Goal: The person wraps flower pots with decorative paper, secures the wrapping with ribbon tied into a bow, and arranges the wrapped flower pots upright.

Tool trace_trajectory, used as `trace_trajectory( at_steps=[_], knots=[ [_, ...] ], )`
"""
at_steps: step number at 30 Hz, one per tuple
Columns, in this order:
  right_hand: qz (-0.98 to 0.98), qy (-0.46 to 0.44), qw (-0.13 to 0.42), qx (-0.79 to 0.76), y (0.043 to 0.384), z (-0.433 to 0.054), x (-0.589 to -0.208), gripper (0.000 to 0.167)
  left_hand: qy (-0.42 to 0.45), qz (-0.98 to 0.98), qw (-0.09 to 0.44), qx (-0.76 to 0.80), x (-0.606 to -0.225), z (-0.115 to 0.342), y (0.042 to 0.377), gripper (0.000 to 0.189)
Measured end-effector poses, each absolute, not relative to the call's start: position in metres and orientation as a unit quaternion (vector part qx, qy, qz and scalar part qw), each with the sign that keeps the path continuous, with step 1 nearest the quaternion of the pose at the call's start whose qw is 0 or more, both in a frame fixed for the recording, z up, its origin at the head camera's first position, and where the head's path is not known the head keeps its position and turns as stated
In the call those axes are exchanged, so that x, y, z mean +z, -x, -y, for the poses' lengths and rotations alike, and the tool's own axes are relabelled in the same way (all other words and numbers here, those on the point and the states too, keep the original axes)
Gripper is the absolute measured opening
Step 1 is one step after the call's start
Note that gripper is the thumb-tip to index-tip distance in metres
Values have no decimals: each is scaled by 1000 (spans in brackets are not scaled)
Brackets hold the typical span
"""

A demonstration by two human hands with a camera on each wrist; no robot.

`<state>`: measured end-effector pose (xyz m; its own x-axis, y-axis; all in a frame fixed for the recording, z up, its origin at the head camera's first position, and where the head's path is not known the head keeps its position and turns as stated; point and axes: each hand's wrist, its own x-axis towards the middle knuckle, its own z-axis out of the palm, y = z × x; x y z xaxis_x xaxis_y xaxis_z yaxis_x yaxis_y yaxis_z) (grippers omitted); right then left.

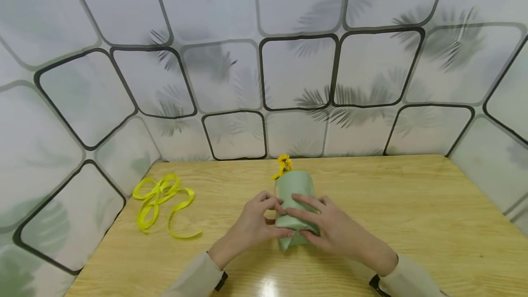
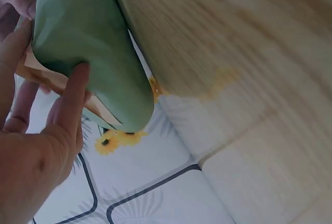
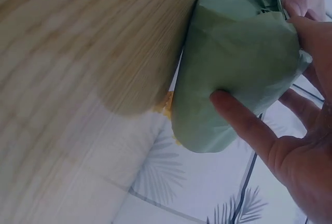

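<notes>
A roll of pale green wrapping paper (image 1: 294, 184) lies on the table in front of me, its lower end folded and creased. Yellow sunflower-like blooms (image 1: 284, 163) show at its far end. My left hand (image 1: 257, 221) grips the roll's left side, thumb at the lower fold and fingers along the edge. From the right, my right hand (image 1: 332, 226) holds the roll, two fingers across its top and the thumb at the folded end. In the left wrist view, a tan inner side (image 2: 57, 79) shows along the paper's loose edge. The paper hides whatever is inside.
A loose tangle of bright yellow ribbon (image 1: 158, 198) lies on the left of the wooden table (image 1: 396, 205). Behind the table and along its sides hangs a pale patterned covering (image 1: 297, 72) with dark rounded outlines and leaf shapes.
</notes>
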<state>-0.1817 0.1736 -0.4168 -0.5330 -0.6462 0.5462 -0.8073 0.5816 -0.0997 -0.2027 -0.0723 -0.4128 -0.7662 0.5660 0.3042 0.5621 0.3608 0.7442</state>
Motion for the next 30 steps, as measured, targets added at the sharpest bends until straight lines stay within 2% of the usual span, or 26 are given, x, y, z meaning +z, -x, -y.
trace_trajectory(
  at_steps=[6, 13, 19, 24, 30],
  knots=[
    [858, -416, 221, 206, 179, -176, -418, 65, -344, -819, 30, 458, -414, 76, 204, 32],
    [861, -401, 211, 229, 176, -176, -417, 60, -357, -817, 3, 452, -411, 73, 203, 28],
    [853, -387, 256, 238, 179, -170, -421, 47, -379, -817, -8, 433, -410, 72, 203, 25],
    [850, -380, 286, 226, 180, -165, -423, 39, -389, -811, 27, 435, -408, 77, 205, 29],
    [853, -377, 285, 223, 180, -161, -422, 37, -367, -821, 88, 429, -399, 100, 209, 34]
  ],
)
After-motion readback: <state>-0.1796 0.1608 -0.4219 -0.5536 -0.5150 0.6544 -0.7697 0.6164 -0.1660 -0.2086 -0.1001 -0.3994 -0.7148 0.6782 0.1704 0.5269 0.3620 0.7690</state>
